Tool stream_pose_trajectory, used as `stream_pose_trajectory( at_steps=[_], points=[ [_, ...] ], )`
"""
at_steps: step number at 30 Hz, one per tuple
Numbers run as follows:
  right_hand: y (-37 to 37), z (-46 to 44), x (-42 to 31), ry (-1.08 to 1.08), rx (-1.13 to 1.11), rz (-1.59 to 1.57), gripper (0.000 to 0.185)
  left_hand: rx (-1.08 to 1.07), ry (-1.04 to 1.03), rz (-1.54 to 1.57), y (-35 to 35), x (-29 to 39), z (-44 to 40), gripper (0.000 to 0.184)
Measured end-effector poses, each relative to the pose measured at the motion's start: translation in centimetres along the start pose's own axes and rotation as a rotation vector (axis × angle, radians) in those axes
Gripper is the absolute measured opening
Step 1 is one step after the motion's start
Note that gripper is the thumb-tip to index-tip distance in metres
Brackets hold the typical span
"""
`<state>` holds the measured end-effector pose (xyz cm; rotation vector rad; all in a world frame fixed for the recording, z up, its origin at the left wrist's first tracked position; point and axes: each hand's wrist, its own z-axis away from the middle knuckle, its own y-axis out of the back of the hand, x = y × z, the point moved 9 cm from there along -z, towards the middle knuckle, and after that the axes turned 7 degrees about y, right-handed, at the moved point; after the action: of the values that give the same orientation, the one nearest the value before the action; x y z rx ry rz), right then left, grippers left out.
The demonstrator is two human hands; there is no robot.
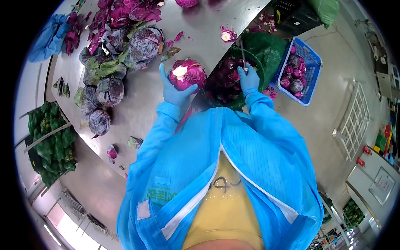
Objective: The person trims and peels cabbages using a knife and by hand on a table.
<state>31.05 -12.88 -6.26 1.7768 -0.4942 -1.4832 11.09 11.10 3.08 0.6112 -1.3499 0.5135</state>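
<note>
My left hand (175, 89), in a blue glove, is cupped round a peeled purple cabbage (188, 75) at the metal table's edge. The cabbage's pale cut stem faces up. My right hand (249, 79), also gloved, is closed on the handle of a knife (243, 52), its blade pointing away from me. Beneath that hand a green mesh bag (263, 52) stands open beside the table, with dark purple leaves (227, 77) inside.
Untrimmed cabbages (146, 43) and loose purple leaves (121, 14) lie on the metal table (137, 89) at left. On the right stand a blue crate (311, 79) of cabbages, a black crate (296, 18) and a white rack (354, 114). Filled green net bags (52, 139) are at far left.
</note>
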Motion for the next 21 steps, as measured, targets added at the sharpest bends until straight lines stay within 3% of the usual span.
stream_pose_trajectory(
  at_steps=[1, 3, 4, 6, 9, 15, 17, 21],
  points=[
    [0.7, 0.6, -3.6, -0.005, -0.138, -0.174, 0.043, 0.006, 0.002, 0.000, 0.0, 0.1, 0.1, 0.131],
    [0.1, 1.9, -8.6, 0.310, -0.118, -0.386, 0.046, -0.005, 0.004, -0.027, -0.4, 0.4, 0.2, 0.130],
    [-0.1, 3.0, -11.1, 0.287, -0.295, -0.398, 0.051, 0.002, 0.005, -0.025, -0.3, 0.3, 0.2, 0.130],
    [-0.6, 4.6, -14.5, 0.343, -0.493, -0.276, 0.054, 0.024, -0.038, -0.303, -0.4, 0.5, 0.2, 0.127],
    [-1.5, 5.2, -15.6, 0.388, -0.612, -0.130, 0.062, 0.068, -0.046, -0.430, -0.4, 0.5, 0.3, 0.123],
    [-1.7, 6.1, -15.1, 0.375, -0.698, -0.045, 0.064, 0.104, 0.061, -0.386, 0.1, 0.5, 0.5, 0.115],
    [-1.9, 6.1, -15.0, 0.379, -0.700, -0.038, 0.063, 0.063, -0.024, -0.566, -0.3, 1.0, 0.3, 0.111],
    [-1.8, 5.9, -15.1, 0.381, -0.690, -0.016, 0.062, 0.063, -0.059, -0.538, -0.4, 0.7, 0.3, 0.110]
  ],
)
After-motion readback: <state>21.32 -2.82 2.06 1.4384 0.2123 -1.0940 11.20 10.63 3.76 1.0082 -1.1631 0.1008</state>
